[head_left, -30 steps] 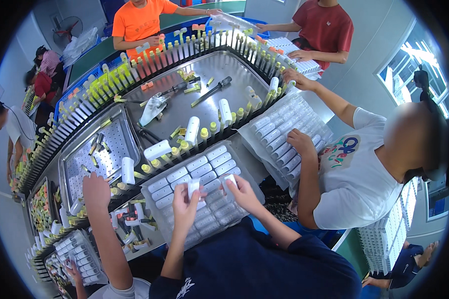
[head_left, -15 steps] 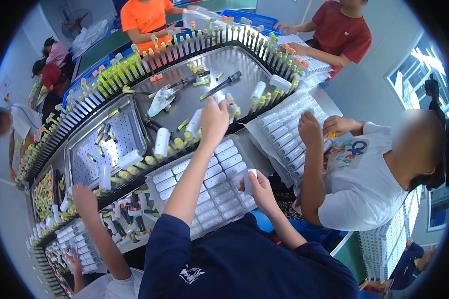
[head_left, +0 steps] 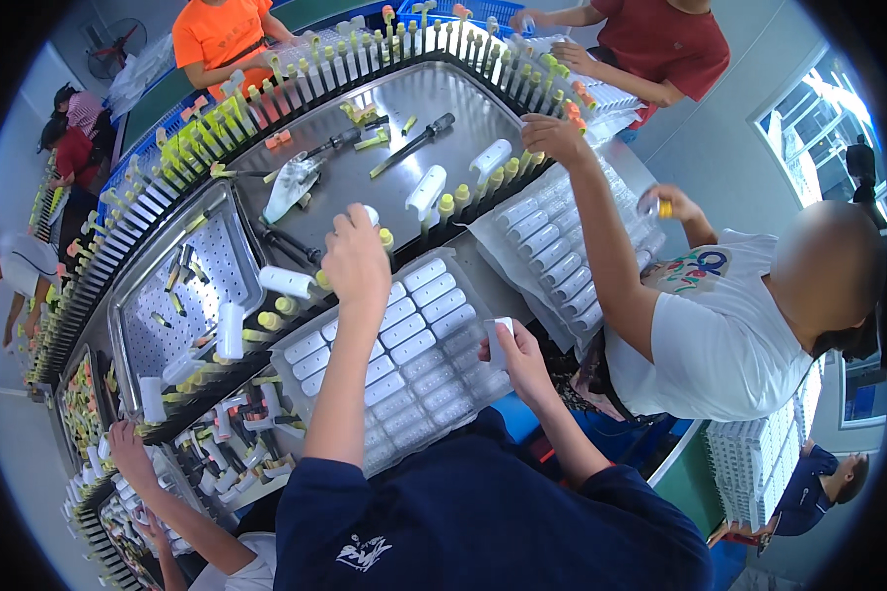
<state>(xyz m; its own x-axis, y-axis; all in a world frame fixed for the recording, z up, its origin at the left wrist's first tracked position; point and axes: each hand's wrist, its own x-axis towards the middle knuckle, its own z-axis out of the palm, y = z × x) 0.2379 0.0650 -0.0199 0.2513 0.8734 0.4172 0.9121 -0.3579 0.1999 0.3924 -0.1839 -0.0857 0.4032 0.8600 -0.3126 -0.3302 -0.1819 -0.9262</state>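
Note:
My left hand reaches over the rack's near edge, its fingers closed round a small white shell, mostly hidden by them. A yellow-topped post stands right beside those fingers. Lower and to the right, my right hand pinches a white curved shell between thumb and fingers. Between my arms lies a clear blister tray; white oblong covers fill its far pockets, while its near pockets look bare. White shells also sit on yellow-topped posts along the near edge.
Beyond is a metal tray with dark rods and a white glove. A perforated tray lies left. At right, a co-worker's arm reaches over another filled tray; another person's arm works at lower left.
My left hand has shifted left and nearer along the edge, to another shell. My right hand still holds its shell. The co-worker at right has reached out to the rack. The whole view has shifted slightly.

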